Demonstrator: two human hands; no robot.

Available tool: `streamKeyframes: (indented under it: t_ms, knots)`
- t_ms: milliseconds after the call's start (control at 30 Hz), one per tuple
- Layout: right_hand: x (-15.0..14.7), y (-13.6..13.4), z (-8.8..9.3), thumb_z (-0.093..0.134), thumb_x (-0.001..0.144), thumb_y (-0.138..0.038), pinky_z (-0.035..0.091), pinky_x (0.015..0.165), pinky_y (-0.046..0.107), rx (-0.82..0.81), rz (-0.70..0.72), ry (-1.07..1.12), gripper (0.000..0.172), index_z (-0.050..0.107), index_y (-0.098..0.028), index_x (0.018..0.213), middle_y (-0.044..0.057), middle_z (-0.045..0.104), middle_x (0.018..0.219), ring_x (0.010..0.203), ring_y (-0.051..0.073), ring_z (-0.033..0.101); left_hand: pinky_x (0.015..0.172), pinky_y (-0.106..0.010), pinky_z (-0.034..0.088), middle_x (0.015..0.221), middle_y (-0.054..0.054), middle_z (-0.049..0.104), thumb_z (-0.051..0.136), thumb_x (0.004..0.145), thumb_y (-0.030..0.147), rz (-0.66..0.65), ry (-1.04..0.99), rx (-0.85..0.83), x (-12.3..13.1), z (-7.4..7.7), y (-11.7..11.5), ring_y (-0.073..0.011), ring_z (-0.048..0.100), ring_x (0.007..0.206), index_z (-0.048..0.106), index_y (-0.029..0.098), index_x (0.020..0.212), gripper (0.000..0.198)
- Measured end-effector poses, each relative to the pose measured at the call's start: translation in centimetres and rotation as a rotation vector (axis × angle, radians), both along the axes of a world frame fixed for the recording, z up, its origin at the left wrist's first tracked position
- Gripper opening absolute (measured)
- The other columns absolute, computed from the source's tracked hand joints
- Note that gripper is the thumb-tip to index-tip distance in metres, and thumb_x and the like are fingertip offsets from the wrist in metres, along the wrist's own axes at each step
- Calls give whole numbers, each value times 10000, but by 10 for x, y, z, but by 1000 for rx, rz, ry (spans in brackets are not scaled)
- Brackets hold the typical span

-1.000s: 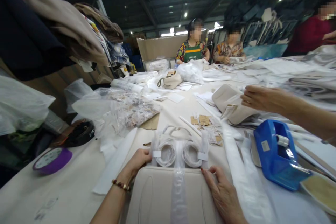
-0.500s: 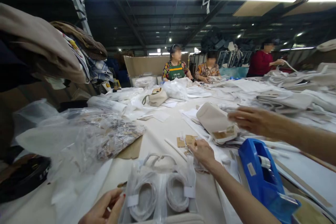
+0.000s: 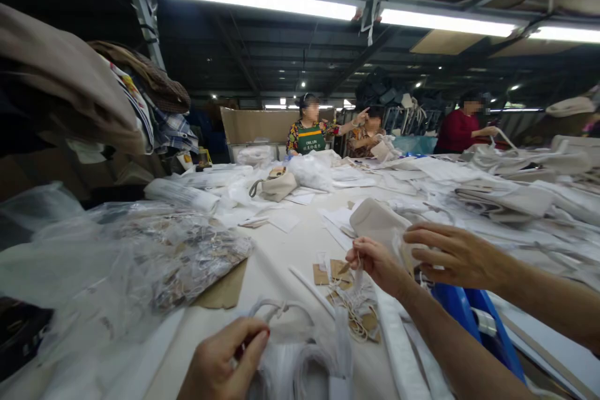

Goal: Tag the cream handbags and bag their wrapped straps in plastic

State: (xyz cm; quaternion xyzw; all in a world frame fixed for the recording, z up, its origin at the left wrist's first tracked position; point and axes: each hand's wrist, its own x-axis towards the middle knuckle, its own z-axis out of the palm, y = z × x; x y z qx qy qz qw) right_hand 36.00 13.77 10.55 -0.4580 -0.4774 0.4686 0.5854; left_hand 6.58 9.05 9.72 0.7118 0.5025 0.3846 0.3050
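My right hand [image 3: 377, 265] is raised over a small pile of brown cardboard hang tags [image 3: 340, 270] with cream strings [image 3: 359, 325]. Its fingertips pinch a tag string, and a small brown tag hangs by them. My left hand [image 3: 229, 356] is closed at the lower middle, thumb against fingers; whatever it holds, if anything, I cannot make out. Just beyond it lies a clear plastic-wrapped pale bag with coiled white straps [image 3: 314, 369] and a loop handle [image 3: 281, 306]. A co-worker's hand [image 3: 445, 253] reaches in from the right, beside a beige pouch [image 3: 375, 219].
A blue tape dispenser [image 3: 487, 325] stands at the right, partly behind the arms. Clear plastic bags [image 3: 187, 250] heap up on the left. Beige fabric pieces [image 3: 506, 194] lie stacked at the right. Across the table, a person in a green apron [image 3: 312, 139] stretches out an arm.
My right hand has lifted from the tag pile with a string in its fingers. My left hand has moved right and up, over the wrapped bag. The co-worker's hand has moved lower.
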Motion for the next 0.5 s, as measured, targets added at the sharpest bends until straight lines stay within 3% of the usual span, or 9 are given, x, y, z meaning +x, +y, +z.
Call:
streamKeyframes:
  t_ms: [100, 233, 400, 500]
  knots:
    - [1, -1, 8, 564, 726, -317, 361, 477, 196, -20, 57, 126, 152, 490, -185, 711, 2, 658, 674, 452, 66, 468, 578, -259, 414, 626, -23, 630, 504, 751, 422, -164, 1, -105, 34, 11, 21, -191, 575, 625, 643, 211, 659, 269]
    - [1, -10, 22, 634, 641, -312, 279, 398, 175, -67, 170, 240, 212, 472, -178, 668, 6, 663, 624, 361, 40, 387, 574, -270, 397, 625, -27, 602, 491, 716, 360, -202, -106, -148, 73, 10, 35, -179, 540, 604, 636, 175, 731, 236]
    - [-4, -32, 35, 651, 641, -300, 290, 399, 172, -92, 266, 348, 207, 492, -172, 675, -6, 657, 609, 344, 32, 382, 605, -258, 387, 700, -24, 602, 513, 681, 209, -248, -189, -57, 106, 8, 21, -152, 505, 624, 623, 180, 756, 136]
    - [-9, -44, 38, 658, 652, -301, 296, 397, 169, -102, 300, 400, 205, 505, -170, 692, -13, 653, 606, 348, 34, 391, 619, -251, 385, 738, -21, 594, 529, 630, 117, -305, -169, 12, 116, 6, 0, -149, 515, 656, 634, 191, 783, 200]
